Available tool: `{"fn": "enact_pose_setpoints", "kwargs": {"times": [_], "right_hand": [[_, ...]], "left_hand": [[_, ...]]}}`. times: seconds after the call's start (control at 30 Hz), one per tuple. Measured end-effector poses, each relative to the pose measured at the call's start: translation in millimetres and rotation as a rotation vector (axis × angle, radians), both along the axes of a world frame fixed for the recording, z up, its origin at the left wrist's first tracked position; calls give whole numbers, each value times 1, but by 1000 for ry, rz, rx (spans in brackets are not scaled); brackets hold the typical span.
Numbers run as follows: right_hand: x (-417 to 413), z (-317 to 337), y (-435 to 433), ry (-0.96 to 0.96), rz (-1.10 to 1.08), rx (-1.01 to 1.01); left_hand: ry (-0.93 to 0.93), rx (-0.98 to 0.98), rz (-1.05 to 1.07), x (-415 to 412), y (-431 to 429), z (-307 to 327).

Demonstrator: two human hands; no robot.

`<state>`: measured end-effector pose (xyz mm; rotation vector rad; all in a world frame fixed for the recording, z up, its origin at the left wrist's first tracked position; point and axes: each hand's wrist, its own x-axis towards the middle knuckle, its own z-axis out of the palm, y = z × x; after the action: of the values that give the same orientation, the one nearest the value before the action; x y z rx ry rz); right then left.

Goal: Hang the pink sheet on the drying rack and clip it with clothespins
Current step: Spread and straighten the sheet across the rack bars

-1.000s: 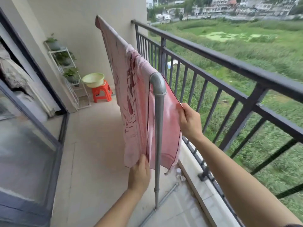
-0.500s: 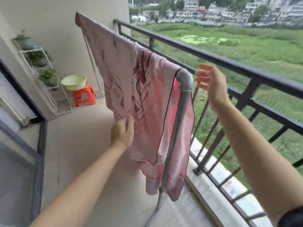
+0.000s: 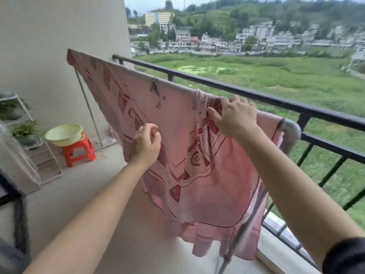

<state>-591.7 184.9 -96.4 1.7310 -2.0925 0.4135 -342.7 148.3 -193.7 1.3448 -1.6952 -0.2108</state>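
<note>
The pink patterned sheet is draped over the top bar of the grey metal drying rack, stretched flat toward the far end and bunched near the close end. My right hand rests on the bar's top and grips the bunched fold of the sheet there. My left hand is lower, in front of the hanging cloth, fingers curled and pinching the fabric. No clothespins are visible.
A black balcony railing runs just behind the rack. At the far left stand a red stool with a pale green basin on it and a white plant shelf. Concrete floor lies to the left.
My right hand left the sheet's side edge, rose in the air, then came down on the bunched fold on the bar. My left hand moved up from the bottom edge to mid-sheet. The camera view swung left.
</note>
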Motion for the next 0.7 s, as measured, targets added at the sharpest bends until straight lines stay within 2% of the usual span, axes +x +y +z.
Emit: {"fn": "enact_pose_setpoints", "kwargs": {"times": [0.13, 0.27, 0.4, 0.5, 0.57, 0.63, 0.7], "right_hand": [[3, -47, -19, 140, -97, -338], [-4, -70, -42, 129, -113, -596], [-1, -86, -53, 89, -117, -783], [4, -109, -39, -33, -269, -1027], [4, -126, -20, -118, -454, -1184], [6, -140, 2, -300, -653, -1233], [6, -149, 22, -493, -733, -1236]], "left_hand": [[-105, -42, -78, 3, -42, -6], [-291, -215, -165, -23, -92, 3], [-333, -441, -323, -75, -131, 24], [-343, -612, -501, -107, -154, 31], [-314, -714, -553, -120, -171, 32], [-277, -812, -532, -129, -187, 29], [-260, -874, -498, -135, -196, 25]]}}
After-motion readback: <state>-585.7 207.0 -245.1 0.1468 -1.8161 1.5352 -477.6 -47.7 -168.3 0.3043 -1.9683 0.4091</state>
